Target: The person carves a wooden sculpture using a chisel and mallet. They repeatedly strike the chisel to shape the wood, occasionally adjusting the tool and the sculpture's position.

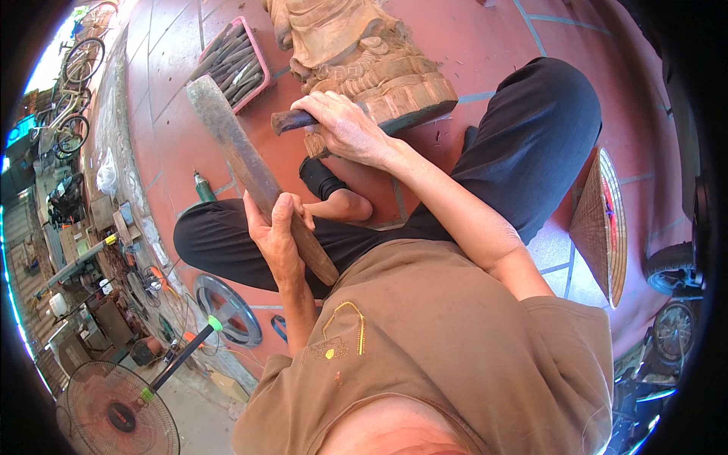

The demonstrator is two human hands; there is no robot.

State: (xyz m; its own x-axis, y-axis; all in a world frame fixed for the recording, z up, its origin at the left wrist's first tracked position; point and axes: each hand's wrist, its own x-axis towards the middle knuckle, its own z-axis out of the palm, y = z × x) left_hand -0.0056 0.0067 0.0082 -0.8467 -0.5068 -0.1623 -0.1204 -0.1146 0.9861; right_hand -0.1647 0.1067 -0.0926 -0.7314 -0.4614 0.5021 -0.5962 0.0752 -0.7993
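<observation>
1 wooden club (250, 161) gripped in L hand (278, 236), R hand (347, 129) clasping dark handle (292, 121), nr wood carving (371, 72)

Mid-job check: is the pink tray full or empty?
Full, or nearly so: long, slim tools lie packed side by side across the pink tray, hiding most of its bottom.

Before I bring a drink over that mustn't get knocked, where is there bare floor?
Bare red tile lies between the pink plastic tray and rough grey ledge, and right of the brown carved wooden statue. Crowded: beneath the hands, between black-trousered legs.
</observation>
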